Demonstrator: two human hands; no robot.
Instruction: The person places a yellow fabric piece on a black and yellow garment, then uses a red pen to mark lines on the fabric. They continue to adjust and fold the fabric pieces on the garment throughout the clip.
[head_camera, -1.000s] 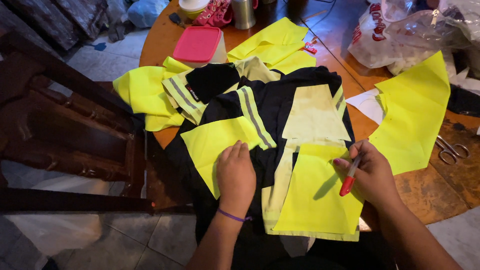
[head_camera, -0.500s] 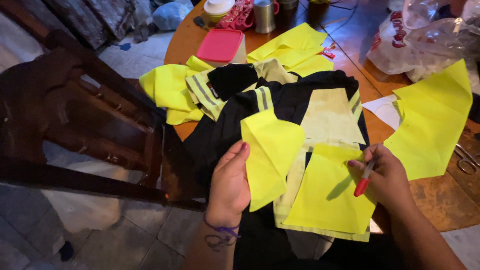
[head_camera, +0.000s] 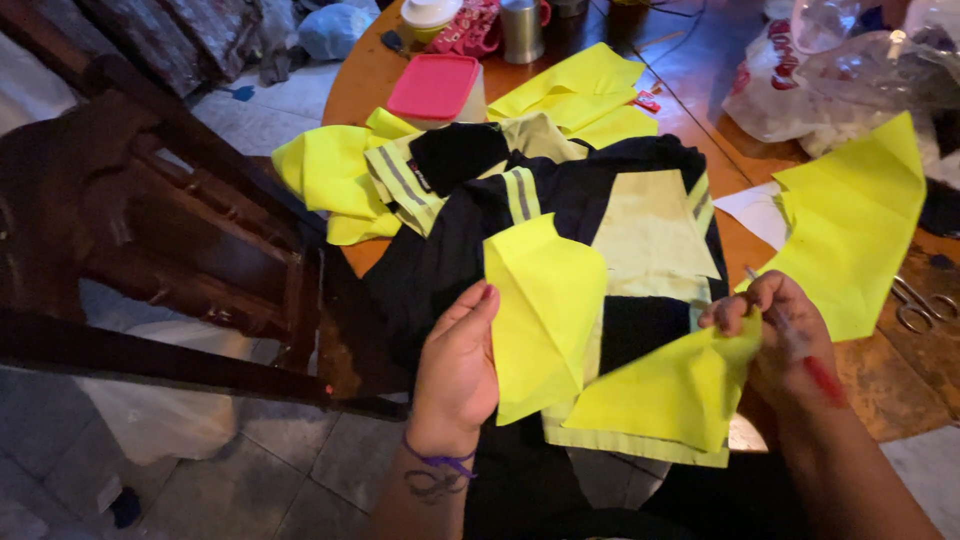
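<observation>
You have open passage only over the bare desk (head_camera: 905, 385) at your right, near the scissors (head_camera: 920, 305), while the wooden chair (head_camera: 170, 250) walls off your left and the pink-lidded box (head_camera: 437, 88), metal mug (head_camera: 522, 30) and plastic bags (head_camera: 850, 70) crowd the far edge.

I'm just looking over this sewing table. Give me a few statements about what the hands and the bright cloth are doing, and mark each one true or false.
1. The left hand lifts a folded yellow fabric piece. True.
2. The right hand holds the scissors. False: the scissors lie on the table to its right; the hand holds a red pen and pinches the corner of another yellow piece.
3. The pink-lidded container stands at the far side of the table. True.
4. The garment under the yellow pieces is white. False: the black garment has reflective stripes.
</observation>
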